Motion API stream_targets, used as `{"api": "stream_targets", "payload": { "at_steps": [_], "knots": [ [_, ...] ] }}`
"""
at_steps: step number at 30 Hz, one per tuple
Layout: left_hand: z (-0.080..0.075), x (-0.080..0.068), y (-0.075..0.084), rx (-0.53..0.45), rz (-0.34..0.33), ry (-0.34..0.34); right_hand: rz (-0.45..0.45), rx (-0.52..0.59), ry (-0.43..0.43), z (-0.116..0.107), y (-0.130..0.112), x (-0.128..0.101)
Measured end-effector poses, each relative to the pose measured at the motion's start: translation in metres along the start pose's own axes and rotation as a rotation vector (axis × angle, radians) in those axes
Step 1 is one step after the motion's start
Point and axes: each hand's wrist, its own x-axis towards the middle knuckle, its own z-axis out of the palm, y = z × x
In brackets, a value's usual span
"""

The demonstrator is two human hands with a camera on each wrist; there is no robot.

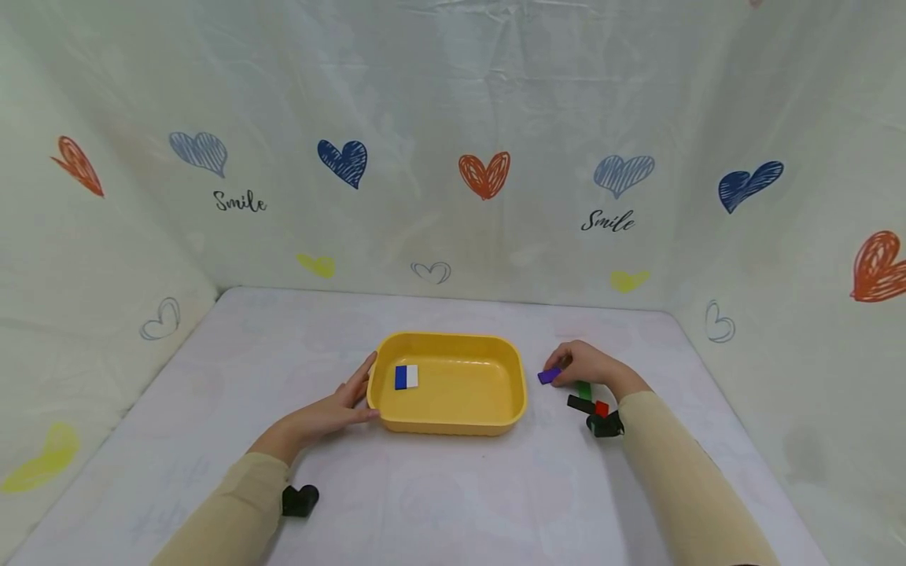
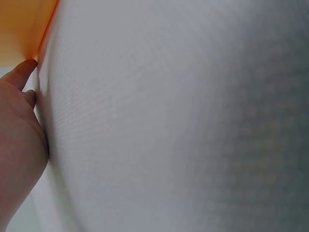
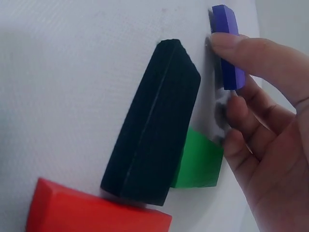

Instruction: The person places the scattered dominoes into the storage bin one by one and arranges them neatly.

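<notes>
A yellow tray stands mid-table, with a blue block and a white block side by side on the left of its floor. My left hand rests against the tray's left rim, fingers spread and thumb near the front corner. Right of the tray, my right hand pinches a purple block between thumb and fingers, close to the tabletop. Beside that hand lie a black block, a green block and a red block. The left wrist view catches only part of the left hand and the tray's edge.
A white cloth covers the table; a pale curtain printed with hearts hangs behind and at both sides. Dark wrist-camera pieces show under the left sleeve and by the right sleeve, the latter near the loose blocks.
</notes>
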Motion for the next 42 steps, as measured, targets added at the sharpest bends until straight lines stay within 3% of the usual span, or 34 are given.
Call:
{"api": "stream_targets", "payload": {
  "at_steps": [12, 31, 42],
  "knots": [
    [0.000, 0.002, -0.002, -0.004, 0.008, -0.005, 0.036, -0.011, -0.004, -0.008, -0.008, 0.000],
    [0.000, 0.001, -0.002, 0.018, 0.003, 0.002, -0.105, 0.095, -0.066, -0.020, -0.038, -0.005],
    [0.001, 0.000, -0.001, 0.007, 0.015, 0.008, -0.138, 0.092, -0.068, -0.031, -0.078, 0.002]
  ]
}}
